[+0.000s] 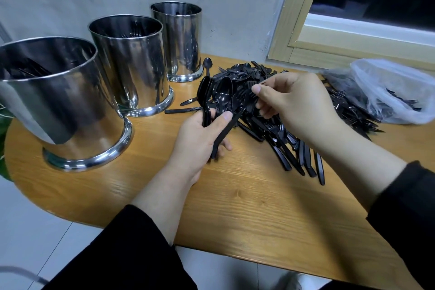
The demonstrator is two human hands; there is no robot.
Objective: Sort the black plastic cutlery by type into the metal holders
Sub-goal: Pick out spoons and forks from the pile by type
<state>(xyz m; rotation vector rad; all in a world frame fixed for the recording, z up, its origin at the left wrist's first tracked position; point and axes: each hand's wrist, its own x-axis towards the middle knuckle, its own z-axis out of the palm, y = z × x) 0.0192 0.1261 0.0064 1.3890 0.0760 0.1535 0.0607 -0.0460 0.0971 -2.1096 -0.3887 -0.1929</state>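
Wooden desk (235,207) under a grey wall carries three metal holders (131,63) at left, each already showing some cutlery inside. Left hand (200,141) holds a bunch of spoons (221,96) in a curled grip; right hand (294,103) pinches another piece from the pile (282,139). Most remains unsorted, including more in the plastic bag (395,92) far right.

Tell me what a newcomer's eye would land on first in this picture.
First, the two hands at the centre: the left hand grips a bundle of black spoons while the right hand picks at the cutlery pile on the wooden table. Next, three shiny metal holders lined along the wall at left.
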